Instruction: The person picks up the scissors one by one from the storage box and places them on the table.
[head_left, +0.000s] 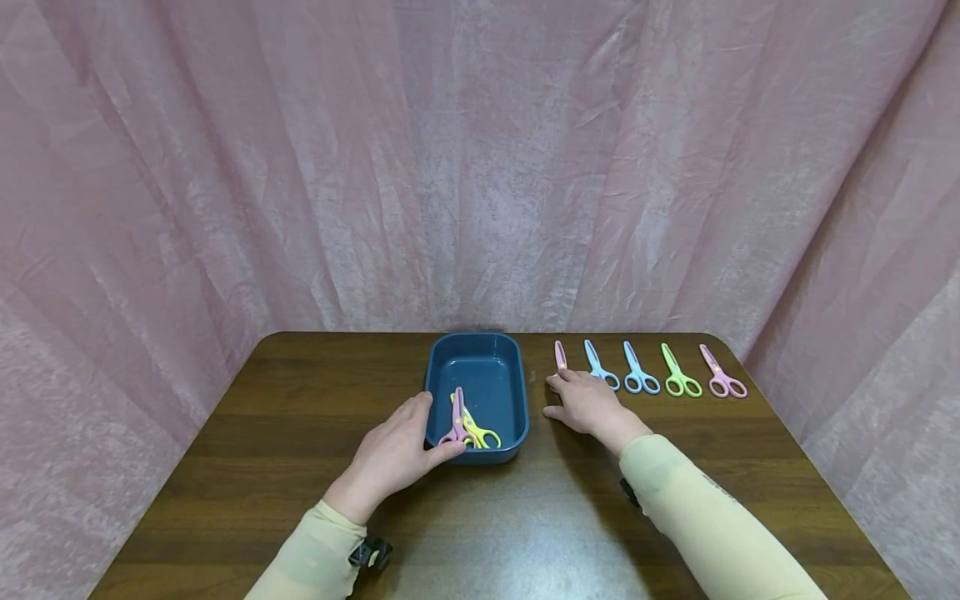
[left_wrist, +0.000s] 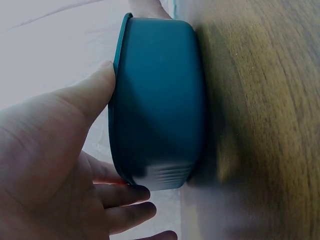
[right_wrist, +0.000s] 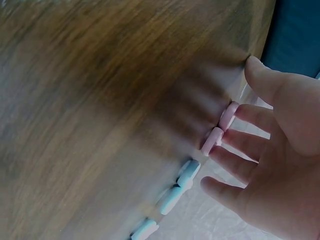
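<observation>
My left hand (head_left: 393,454) rests at the near left corner of a dark blue plastic box (head_left: 522,383), its thumb on the near rim and fingers along the left side. Inside the box lie a pink pair of scissors (head_left: 458,414) and a yellow pair of scissors (head_left: 487,437), overlapping. To the right, my right hand (head_left: 588,404) reaches over another pink pair of scissors (head_left: 560,354) and hides its handles in the head view. In the right wrist view, the extended fingers touch its pink handle loops (right_wrist: 213,141), with the thumb apart on the box side.
Rightward in a row lie two blue pairs of scissors (head_left: 592,357) (head_left: 634,365), a green pair (head_left: 675,367) and a further pink pair (head_left: 716,367). They rest near the far edge of the brown wooden table (head_left: 322,400). Pink curtains (head_left: 480,167) hang behind.
</observation>
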